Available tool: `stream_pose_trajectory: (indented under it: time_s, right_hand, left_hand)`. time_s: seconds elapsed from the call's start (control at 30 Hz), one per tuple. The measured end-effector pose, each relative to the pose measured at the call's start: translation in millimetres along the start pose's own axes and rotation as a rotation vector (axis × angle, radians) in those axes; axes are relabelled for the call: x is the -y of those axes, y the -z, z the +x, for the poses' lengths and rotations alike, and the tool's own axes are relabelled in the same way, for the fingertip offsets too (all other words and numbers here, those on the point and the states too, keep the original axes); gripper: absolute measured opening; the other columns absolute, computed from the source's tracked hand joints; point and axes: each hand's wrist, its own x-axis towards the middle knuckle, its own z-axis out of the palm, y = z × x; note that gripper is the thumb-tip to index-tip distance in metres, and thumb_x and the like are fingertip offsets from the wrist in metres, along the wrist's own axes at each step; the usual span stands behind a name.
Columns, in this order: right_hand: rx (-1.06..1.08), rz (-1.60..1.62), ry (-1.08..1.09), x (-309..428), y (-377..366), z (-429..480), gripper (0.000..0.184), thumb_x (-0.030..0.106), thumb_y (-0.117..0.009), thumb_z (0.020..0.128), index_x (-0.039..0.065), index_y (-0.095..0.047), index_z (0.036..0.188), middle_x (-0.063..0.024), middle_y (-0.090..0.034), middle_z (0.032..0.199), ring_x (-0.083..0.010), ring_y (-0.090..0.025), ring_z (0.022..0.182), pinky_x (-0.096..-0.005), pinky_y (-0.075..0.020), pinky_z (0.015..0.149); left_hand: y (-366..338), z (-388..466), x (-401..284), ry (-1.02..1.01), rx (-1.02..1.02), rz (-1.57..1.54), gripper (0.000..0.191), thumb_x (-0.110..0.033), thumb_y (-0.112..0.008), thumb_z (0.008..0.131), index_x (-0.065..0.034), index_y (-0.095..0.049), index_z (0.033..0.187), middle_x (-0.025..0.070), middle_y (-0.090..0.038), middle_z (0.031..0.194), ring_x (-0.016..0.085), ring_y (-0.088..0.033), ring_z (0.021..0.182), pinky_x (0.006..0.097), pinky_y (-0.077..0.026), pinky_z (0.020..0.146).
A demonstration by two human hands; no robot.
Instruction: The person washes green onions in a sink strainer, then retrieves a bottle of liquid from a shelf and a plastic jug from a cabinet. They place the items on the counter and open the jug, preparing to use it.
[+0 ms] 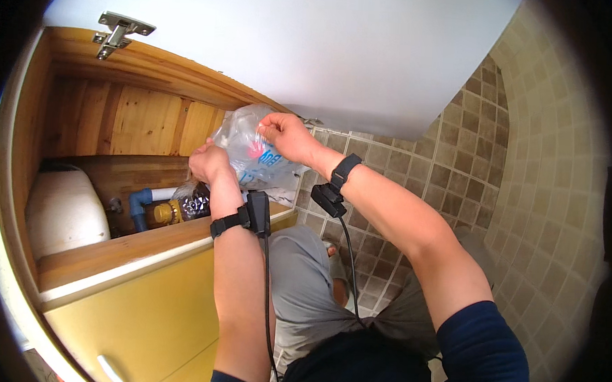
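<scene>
A translucent plastic bag [254, 153] with blue writing and something pink showing hangs at the right end of the open wooden cabinet. My left hand [211, 162] grips its left side, fingers curled and partly turned from view. The bag's upper right part is pinched between the thumb and index finger of my right hand [284, 134]. Just below my left hand, a dark bottle with a yellow cap [169, 212] lies on its side in the cabinet, partly covered by clear plastic. What else the bag contains cannot be made out.
A white rounded container [67, 211] fills the cabinet's left end, beside a blue pipe elbow [139, 204] joined to a white pipe. Above spreads a white cabinet door [312, 53] on a metal hinge [117, 33]. The wooden front ledge [129, 247] borders the opening; brown floor tiles [419, 170] lie right.
</scene>
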Motion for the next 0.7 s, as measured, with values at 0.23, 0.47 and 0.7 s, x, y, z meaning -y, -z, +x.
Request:
stream_pose_trajectory:
  time_s: [0.23, 0.47, 0.7]
  right_hand:
    - [-0.681, -0.395, -0.253, -100, 12, -50, 0.030, 0.025, -0.069, 0.097, 0.002, -0.070, 0.117, -0.0182, -0.076, 0.109, -0.0379, -0.071, 0.100, -0.0443, -0.0553, 0.089]
    - [-0.477, 0.105, -0.394, -206, -11, -80, 0.018, 0.014, -0.071, 0.098, 0.002, -0.071, 0.111, -0.0109, -0.074, 0.090, -0.0230, -0.070, 0.084, -0.0370, -0.0562, 0.080]
    - [-0.390, 0.063, -0.468, -206, -5, -95, 0.008, 0.009, -0.068, 0.099, 0.002, -0.071, 0.100, -0.0100, -0.073, 0.082, -0.0209, -0.066, 0.076, -0.0364, -0.0553, 0.075]
  left_hand:
    - [24, -52, -44, -0.321, 0.264, 0.651, 0.098, -0.048, -0.091, 0.079, -0.0089, -0.045, 0.156, 0.0289, -0.035, 0.162, 0.048, -0.034, 0.150, 0.0622, -0.037, 0.116]
    - [10, -79, -33, -0.571, 0.574, 0.910, 0.106, -0.060, -0.084, 0.081, -0.0308, -0.031, 0.169, 0.0235, -0.023, 0.173, 0.050, -0.020, 0.156, 0.0726, -0.024, 0.121]
    - [-9, -77, -33, -0.543, 0.440, 0.928, 0.089, -0.061, -0.077, 0.089, -0.0298, -0.041, 0.165, 0.0108, -0.035, 0.172, 0.046, -0.025, 0.155, 0.0718, -0.028, 0.120]
